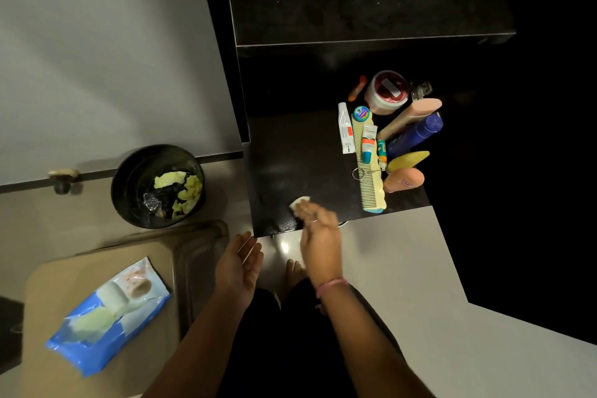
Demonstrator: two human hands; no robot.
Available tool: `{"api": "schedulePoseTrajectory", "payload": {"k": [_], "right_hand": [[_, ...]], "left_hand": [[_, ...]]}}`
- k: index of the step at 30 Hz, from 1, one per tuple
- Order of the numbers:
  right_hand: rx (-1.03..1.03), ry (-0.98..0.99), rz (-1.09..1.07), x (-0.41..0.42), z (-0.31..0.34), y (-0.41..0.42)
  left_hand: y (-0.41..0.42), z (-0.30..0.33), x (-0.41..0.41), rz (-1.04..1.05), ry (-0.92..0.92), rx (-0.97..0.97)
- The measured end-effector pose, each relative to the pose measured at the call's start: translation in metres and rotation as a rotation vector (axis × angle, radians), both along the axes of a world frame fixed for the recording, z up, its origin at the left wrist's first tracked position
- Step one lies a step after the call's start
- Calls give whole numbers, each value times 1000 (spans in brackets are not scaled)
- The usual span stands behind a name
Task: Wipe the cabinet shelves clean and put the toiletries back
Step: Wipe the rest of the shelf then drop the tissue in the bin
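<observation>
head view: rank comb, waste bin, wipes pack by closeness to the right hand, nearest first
From the right hand, which presses a wipe on the dark shelf:
1. Comb, just to its right, lying on the shelf.
2. Waste bin, left, on the floor.
3. Wipes pack, far lower left, on the beige surface.
</observation>
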State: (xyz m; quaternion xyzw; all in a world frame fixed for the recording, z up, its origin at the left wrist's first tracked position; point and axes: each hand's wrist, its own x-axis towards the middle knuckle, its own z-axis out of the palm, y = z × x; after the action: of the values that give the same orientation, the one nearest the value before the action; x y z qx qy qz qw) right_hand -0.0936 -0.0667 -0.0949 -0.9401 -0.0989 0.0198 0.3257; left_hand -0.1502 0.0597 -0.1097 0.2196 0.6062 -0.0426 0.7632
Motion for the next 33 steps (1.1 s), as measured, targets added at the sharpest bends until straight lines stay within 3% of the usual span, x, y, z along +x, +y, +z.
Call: {"api": "schedulePoseTrajectory", "payload": {"k": [4,8,13,18,20,22,26,30,33], "right_hand": [[-119,154,-361,37,-5,-48],[-181,195,-346,25,-13,-40],[-219,184,-120,11,-14,13],[-224,89,523,-22,-11,57],[-78,69,426,-9,-5,53],[34,74,163,21,1,41],[-2,50,-237,100,3,10],[-130,131,-267,129,-11,6],[-131,122,-116,99,-17,33]], "left_hand": [[1,1,3,0,-4,-22],[1,-1,5,3,11,-33],[3,1,5,-1,16,-27],[9,0,6,17,16,22],[12,2,8,17,29,37],[15,4,10,20,20,17],[20,4,10,21,1,18],[18,3,6,28,13,19],[16,2,2,47,17,-3]]}}
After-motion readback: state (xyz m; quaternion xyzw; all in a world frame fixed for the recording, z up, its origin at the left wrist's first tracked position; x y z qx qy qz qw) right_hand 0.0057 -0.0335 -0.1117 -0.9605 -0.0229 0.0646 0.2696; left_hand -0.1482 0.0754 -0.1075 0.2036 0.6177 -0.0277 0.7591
